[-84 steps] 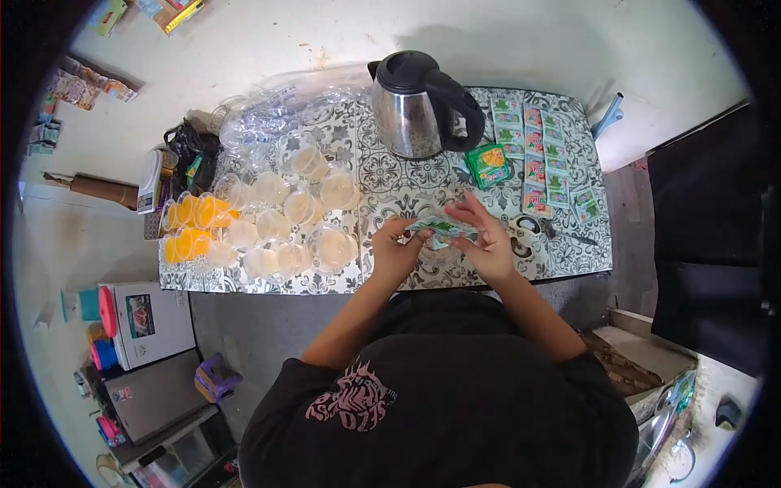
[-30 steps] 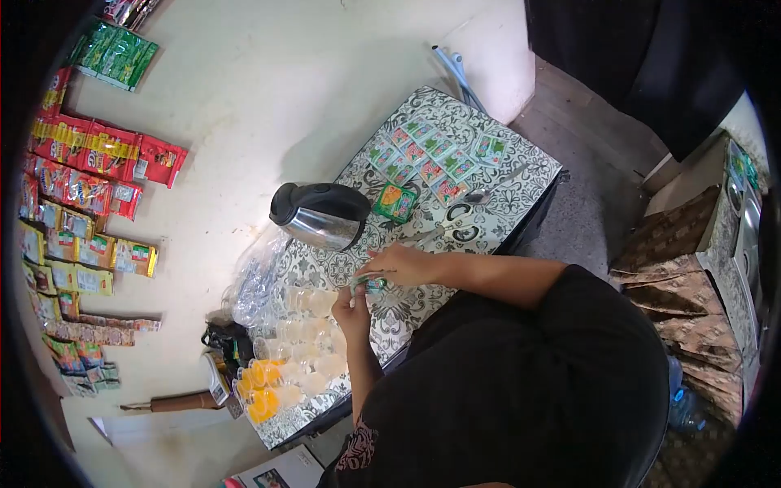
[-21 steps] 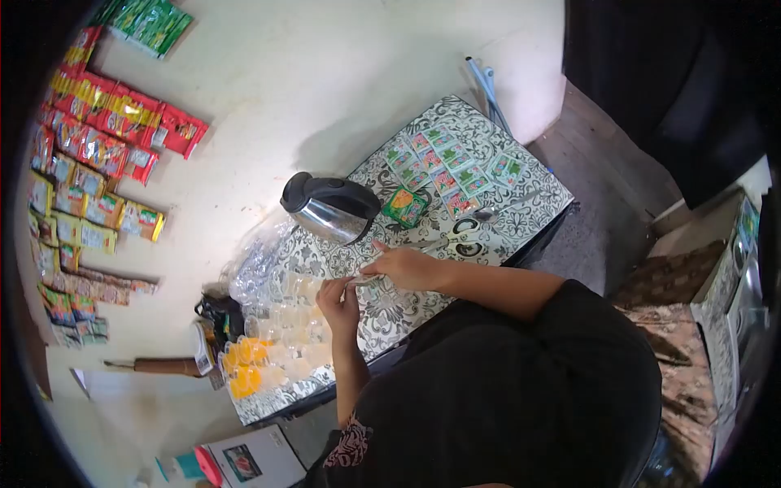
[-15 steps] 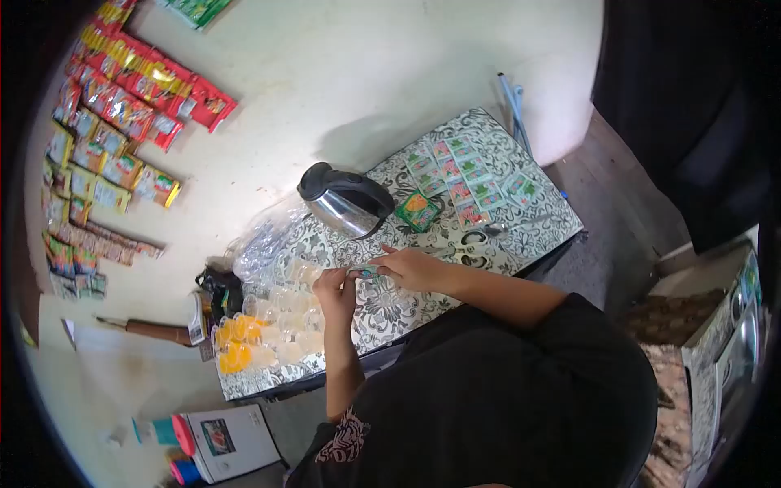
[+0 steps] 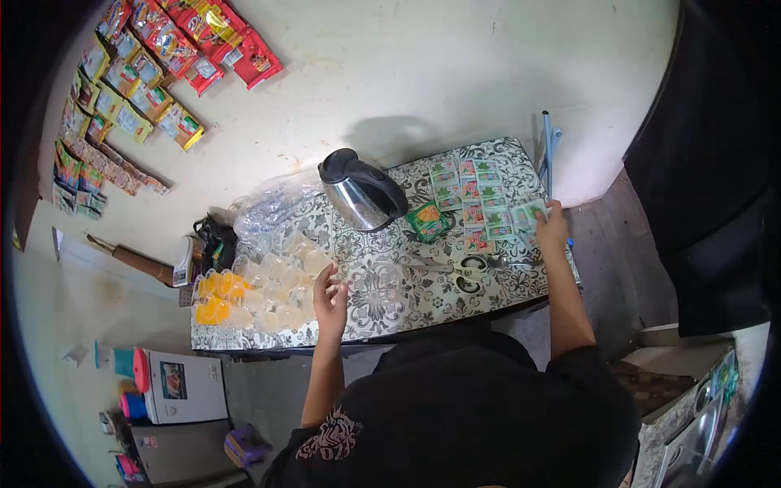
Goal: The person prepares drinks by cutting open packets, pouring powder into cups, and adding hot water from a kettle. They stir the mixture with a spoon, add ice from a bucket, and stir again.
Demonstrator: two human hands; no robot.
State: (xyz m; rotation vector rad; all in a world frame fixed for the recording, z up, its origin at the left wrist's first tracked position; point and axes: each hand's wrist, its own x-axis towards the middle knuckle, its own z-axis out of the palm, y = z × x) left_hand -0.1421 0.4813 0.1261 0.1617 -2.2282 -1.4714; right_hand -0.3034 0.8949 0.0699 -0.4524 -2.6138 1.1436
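Observation:
My left hand (image 5: 328,302) is open beside the rows of clear plastic cups (image 5: 277,285), its fingers loosely bent and apart with nothing between them. At the right end of the patterned table, my right hand (image 5: 551,231) pinches the edge of a small green-and-white sachet (image 5: 529,213). More sachets (image 5: 492,195), green-white and some red, lie in strips just left of that hand. Next to them is a dark green packet (image 5: 428,221) with an orange picture. Scissors (image 5: 468,285) with black handles rest near the table's front, partly overlapped by the pattern's dark shapes.
An electric kettle (image 5: 358,199) stands at the table's back. Several cups at the left hold orange contents (image 5: 213,307). Clear plastic bags (image 5: 272,215) and a black bag (image 5: 215,237) lie behind them. Packets (image 5: 175,49) hang on the wall; a blue pole (image 5: 547,146) leans at the right.
My hands were together over the table, holding a small sachet. They have parted: the right moved right to the loose sachets, the left stays by the cups with opened fingers. The view has turned.

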